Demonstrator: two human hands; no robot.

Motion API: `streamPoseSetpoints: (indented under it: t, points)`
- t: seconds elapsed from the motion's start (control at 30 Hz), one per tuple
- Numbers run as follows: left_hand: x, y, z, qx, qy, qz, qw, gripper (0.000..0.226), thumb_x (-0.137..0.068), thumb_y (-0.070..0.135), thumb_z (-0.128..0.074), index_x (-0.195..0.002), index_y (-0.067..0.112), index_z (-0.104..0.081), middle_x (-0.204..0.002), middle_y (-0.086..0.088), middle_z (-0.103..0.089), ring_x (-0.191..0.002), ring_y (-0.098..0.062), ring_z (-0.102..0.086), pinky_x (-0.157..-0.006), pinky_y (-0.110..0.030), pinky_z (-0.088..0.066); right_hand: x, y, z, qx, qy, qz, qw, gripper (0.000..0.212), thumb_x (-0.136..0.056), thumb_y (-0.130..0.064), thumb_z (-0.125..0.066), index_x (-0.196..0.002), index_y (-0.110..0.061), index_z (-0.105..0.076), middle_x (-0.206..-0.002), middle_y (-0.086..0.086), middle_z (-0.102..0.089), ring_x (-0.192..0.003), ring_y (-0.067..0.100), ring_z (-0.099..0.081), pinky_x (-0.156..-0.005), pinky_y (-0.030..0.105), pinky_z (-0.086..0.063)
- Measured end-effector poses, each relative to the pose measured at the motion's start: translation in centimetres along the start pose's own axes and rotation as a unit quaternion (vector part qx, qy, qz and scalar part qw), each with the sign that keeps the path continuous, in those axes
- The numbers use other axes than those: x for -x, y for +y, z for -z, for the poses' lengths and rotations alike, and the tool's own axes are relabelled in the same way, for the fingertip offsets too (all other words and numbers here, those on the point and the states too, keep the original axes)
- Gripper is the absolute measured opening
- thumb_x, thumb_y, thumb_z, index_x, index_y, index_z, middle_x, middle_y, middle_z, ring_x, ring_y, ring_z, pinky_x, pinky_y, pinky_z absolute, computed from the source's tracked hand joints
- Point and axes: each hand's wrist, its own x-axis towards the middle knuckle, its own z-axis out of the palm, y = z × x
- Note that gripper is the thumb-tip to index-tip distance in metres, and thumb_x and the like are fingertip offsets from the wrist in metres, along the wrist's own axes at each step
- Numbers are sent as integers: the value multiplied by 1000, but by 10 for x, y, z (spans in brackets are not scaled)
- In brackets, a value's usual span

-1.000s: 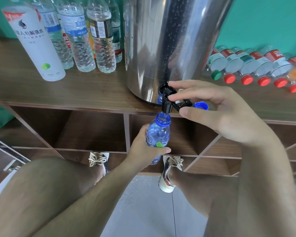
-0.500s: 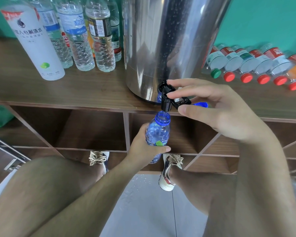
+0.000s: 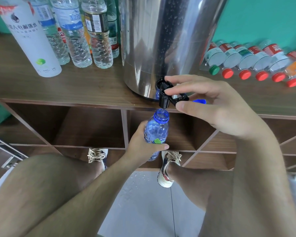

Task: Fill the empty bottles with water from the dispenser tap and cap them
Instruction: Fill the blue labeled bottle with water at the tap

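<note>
A steel water dispenser [image 3: 161,40] stands on the wooden shelf top [image 3: 84,86], its black tap [image 3: 166,95] hanging over the front edge. My right hand [image 3: 212,106] pinches the tap lever between thumb and fingers. My left hand [image 3: 142,146] grips a small blue bottle [image 3: 156,130] upright, its open mouth right under the spout, and a thin stream of water runs into it. A blue cap [image 3: 199,100] lies on the shelf behind my right hand.
Several upright clear bottles [image 3: 79,35] and a tall white can [image 3: 29,40] stand left of the dispenser. Several capped bottles [image 3: 249,60] lie in a row at the right. Open cubbies sit below the shelf. My knees and shoes are over a wet floor [image 3: 143,194].
The view has shifted slightly. Both hands, the bottle and the tap lever keep their places.
</note>
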Motion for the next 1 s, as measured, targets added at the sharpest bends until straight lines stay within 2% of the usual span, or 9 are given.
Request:
streamPoseSetpoints:
  t: [0.07,0.2,0.33,0.47,0.7,0.83,1.0]
  points:
    - [0,0,0,0,1,0,1000,82,-71,17,-94,-132,37,-43,-120,17,-63,-108,-5,-64,-86,-16,-54,0,1,0,-2,-2,-2,1000,31,-89,-20,-71,-117,-31,-76,-141,-20,-63,-135,1,-54,-101,24,-47]
    - [0,1,-1,0,1,-1,1000,82,-71,17,-94,-133,36,-44,-122,15,-63,-110,-9,-64,-91,-22,-55,0,1,-1,-3,1,0,1000,31,-89,-18,-71,-117,-29,-77,-141,-19,-64,-135,1,-54,-101,24,-47]
    - [1,1,-1,5,-1,-1,1000,80,-71,16,-94,-130,37,-44,-119,17,-63,-109,-6,-64,-85,-16,-54,-1,2,-1,-11,0,-3,1000,30,-89,-19,-71,-117,-29,-76,-141,-18,-64,-136,3,-54,-99,27,-49]
    - [1,0,-1,8,0,-2,1000,81,-70,17,-94,-131,36,-45,-119,17,-64,-109,-7,-65,-86,-19,-55,0,4,0,-22,-3,-6,1000,30,-89,-19,-72,-118,-29,-76,-142,-18,-63,-134,4,-56,-92,19,-45]
    - [-2,-4,-1,3,-1,-1,1000,83,-69,19,-95,-134,35,-45,-119,18,-64,-109,-5,-65,-93,-24,-56,-1,4,0,-21,-2,-5,1000,31,-88,-20,-71,-118,-30,-76,-142,-18,-63,-132,8,-58,-96,23,-48]
    - [-3,-5,-2,3,0,-1,1000,84,-69,20,-95,-135,35,-45,-119,18,-64,-109,-5,-64,-94,-25,-56,-1,4,0,-20,-1,-7,1000,31,-88,-21,-71,-118,-30,-76,-142,-19,-63,-131,8,-59,-95,20,-48]
    - [-3,-6,-2,10,-1,2,1000,82,-69,19,-95,-129,41,-44,-115,21,-64,-105,1,-65,-94,-25,-56,-1,6,0,-22,0,-4,1000,31,-89,-21,-72,-118,-30,-76,-142,-18,-64,-131,11,-60,-99,31,-50]
